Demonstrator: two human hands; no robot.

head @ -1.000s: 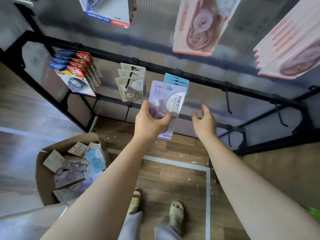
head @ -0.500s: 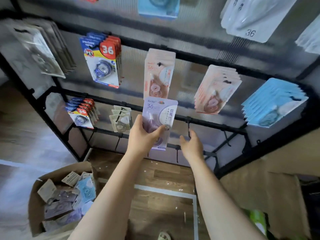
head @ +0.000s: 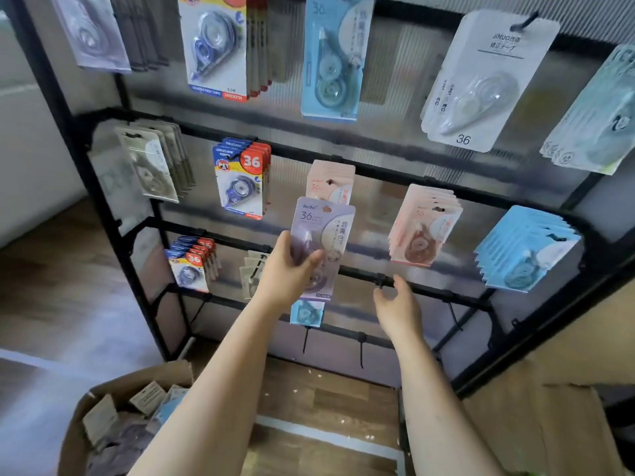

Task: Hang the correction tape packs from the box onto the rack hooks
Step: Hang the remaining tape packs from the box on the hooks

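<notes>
My left hand [head: 287,273] has its grip pinching a lilac correction tape pack [head: 321,245], thumb across the front, held upright against the black rack [head: 395,175] just below the pink packs [head: 330,182] on their hook. My right hand [head: 398,305] sits just right of the pack, grip loosely spread, holding nothing, fingertips near a rack bar. The cardboard box [head: 113,424] of packs is below-left of the rack.
</notes>
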